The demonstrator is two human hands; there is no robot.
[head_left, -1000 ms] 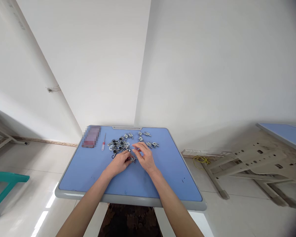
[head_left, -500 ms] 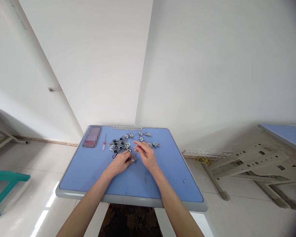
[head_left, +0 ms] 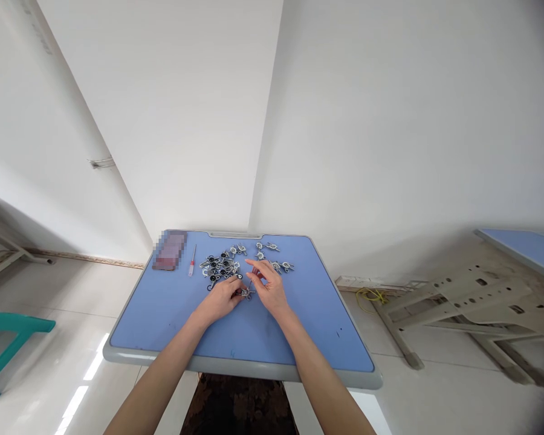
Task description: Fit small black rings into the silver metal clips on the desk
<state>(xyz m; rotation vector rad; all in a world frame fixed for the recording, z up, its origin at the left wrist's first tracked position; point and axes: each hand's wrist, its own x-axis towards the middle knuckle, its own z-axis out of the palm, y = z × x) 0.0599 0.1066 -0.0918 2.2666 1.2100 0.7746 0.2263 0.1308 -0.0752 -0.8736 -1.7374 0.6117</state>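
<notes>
Low over the blue desk, my left hand (head_left: 223, 298) pinches a small silvery metal fitting (head_left: 246, 293) with looped ends. My right hand (head_left: 271, 288) is beside it, its fingers curled around a thin metal rod (head_left: 251, 284) that points down at the fitting. The rod's upper end is hidden by the fingers. Just beyond my left hand lies a pile of similar metal fittings (head_left: 217, 264), several with round black parts. More silvery fittings (head_left: 272, 246) lie scattered behind my right hand, some partly covered by it.
A screwdriver (head_left: 191, 264) with a clear and red handle lies on the desk (head_left: 163, 320), beside a pixelated flat object (head_left: 170, 249) at the far left corner. White walls stand behind. A teal stool (head_left: 13, 329) is at left, another desk (head_left: 521, 248) at right.
My right fingers have shifted slightly around the thin rod. The fitting stays in my left hand at nearly the same spot, and the pile looks unchanged.
</notes>
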